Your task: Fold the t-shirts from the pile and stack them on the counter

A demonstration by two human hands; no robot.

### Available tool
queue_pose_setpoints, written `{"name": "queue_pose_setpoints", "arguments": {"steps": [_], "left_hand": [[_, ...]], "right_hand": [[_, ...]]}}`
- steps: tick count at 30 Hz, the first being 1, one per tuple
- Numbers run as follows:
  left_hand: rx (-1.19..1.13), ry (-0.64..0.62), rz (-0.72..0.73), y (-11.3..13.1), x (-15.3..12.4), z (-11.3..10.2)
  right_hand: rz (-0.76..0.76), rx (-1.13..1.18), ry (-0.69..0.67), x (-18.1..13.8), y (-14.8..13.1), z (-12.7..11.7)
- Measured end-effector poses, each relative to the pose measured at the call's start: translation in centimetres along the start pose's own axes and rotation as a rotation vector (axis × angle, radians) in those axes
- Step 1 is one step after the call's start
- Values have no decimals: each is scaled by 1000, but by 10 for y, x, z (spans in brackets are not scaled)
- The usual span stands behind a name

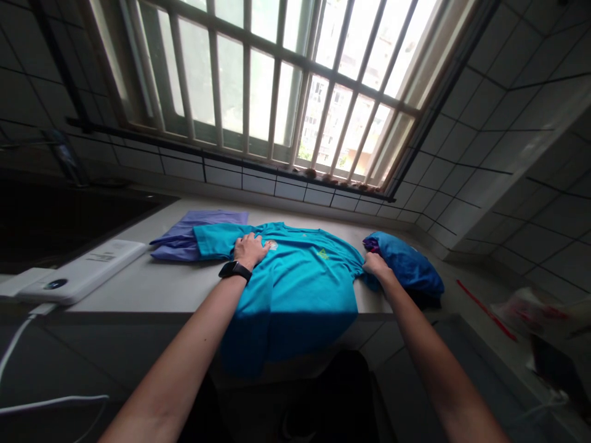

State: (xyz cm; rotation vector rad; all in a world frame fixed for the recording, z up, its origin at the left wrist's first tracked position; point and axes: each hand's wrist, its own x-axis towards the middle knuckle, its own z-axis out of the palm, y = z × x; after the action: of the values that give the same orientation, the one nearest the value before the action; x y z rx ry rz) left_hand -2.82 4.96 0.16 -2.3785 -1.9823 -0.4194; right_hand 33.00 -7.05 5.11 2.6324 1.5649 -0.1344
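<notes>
A turquoise T-shirt (309, 277) is spread across the white counter, front side up, its lower part hanging over the front edge. My left hand (250, 250) lies flat with fingers spread on the shirt, near the left shoulder and a small chest print. At the opposite sleeve, my right hand (376, 264) is closed on the shirt's fabric. Just beyond that hand sits a bundled blue garment (406, 261) with a purple part showing. A folded lavender cloth (180, 237) lies partly under the shirt's left sleeve.
A white power bank (87, 271) with a plugged-in white cable (18, 344) rests on the counter (152, 295) at left. Behind it is a dark sink (69, 209) with a faucet. A barred window (277, 74) rises behind. At right lie a red strip (484, 311) and a plastic bag (530, 307).
</notes>
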Motion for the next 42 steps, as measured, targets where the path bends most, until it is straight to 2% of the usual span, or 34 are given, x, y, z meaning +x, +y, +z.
{"name": "queue_pose_setpoints", "arguments": {"steps": [3, 8, 12, 14, 18, 19, 24, 29, 31, 33, 37, 39, 42], "left_hand": [[-4, -3, -3, 0, 0, -1], [-21, 1, -1, 1, 0, -1], [-9, -7, -3, 0, 1, 1], [-3, -12, 0, 0, 2, 2], [6, -9, -7, -1, 4, 5], [6, -7, -8, -1, 4, 5], [11, -7, 0, 0, 3, 4], [22, -32, -3, 1, 0, -1], [21, -31, -1, 1, -1, -2], [19, -27, 2, 1, -1, -2], [24, -23, -2, 1, -1, -2], [25, -25, -1, 1, -1, -3], [20, -34, 2, 1, -1, -3]], "right_hand": [[-18, 32, 26, 4, -1, 2], [-18, 281, 120, 8, 1, 2], [-133, 552, 42, 7, 12, -9], [-163, 599, 25, 5, 16, -15], [-129, 561, 213, 4, 11, -23], [-121, 599, 223, 4, 8, -23], [-216, 949, 45, -1, -8, -21], [-312, 1164, 8, 0, -11, -13], [-290, 1040, 29, 2, -10, -8], [-294, 779, 25, 1, -10, 0], [-428, 296, 6, -7, -16, 17], [-423, 167, 47, -12, -23, 25], [-337, 114, 104, -13, -34, 30]]}}
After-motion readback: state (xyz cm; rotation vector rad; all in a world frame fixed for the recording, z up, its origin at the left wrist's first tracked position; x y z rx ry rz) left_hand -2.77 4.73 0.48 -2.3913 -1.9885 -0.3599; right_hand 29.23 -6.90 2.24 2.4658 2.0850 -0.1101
